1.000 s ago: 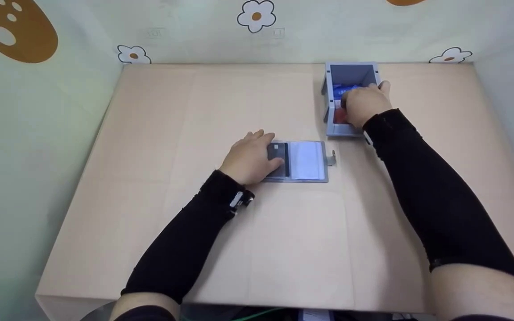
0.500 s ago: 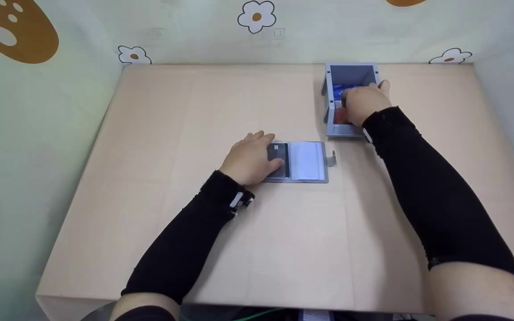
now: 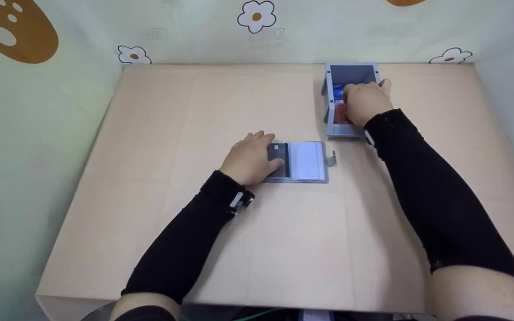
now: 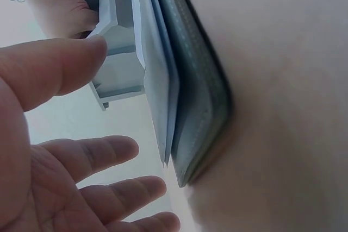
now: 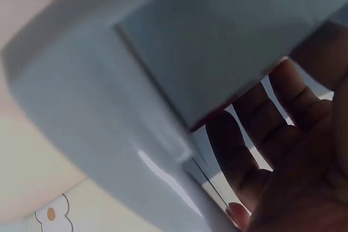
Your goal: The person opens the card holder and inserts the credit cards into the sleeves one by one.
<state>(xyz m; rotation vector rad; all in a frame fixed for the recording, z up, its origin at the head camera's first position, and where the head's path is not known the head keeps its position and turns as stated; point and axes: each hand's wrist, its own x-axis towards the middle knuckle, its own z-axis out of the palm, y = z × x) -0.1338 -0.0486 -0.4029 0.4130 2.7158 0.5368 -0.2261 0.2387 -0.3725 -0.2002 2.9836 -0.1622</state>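
An open card holder [image 3: 308, 160] lies on the table, a dark card [image 3: 276, 154] in its left side and clear sleeves on its right. My left hand [image 3: 249, 158] rests over the left side, thumb across the dark card and fingers extended; in the left wrist view the fingers are spread beside the holder's sleeves. Reaching into a grey box [image 3: 341, 130] at the back right, my right hand [image 3: 367, 103] has its fingers bent at a red card [image 3: 341, 114]. The right wrist view shows the fingers and thumb at a flat panel's red edge; their tips are partly hidden.
Blue items [image 3: 338, 91] lie farther back inside the box, whose raised sides surround the right hand. The holder's clasp strap [image 3: 331, 158] sticks out rightward. A beige cloth covers the table [image 3: 150, 133], and walls with flower prints stand behind and to the sides.
My right hand shifts slightly inside the box, and a little more of the red card shows beside it. My left hand and the card holder keep their places.
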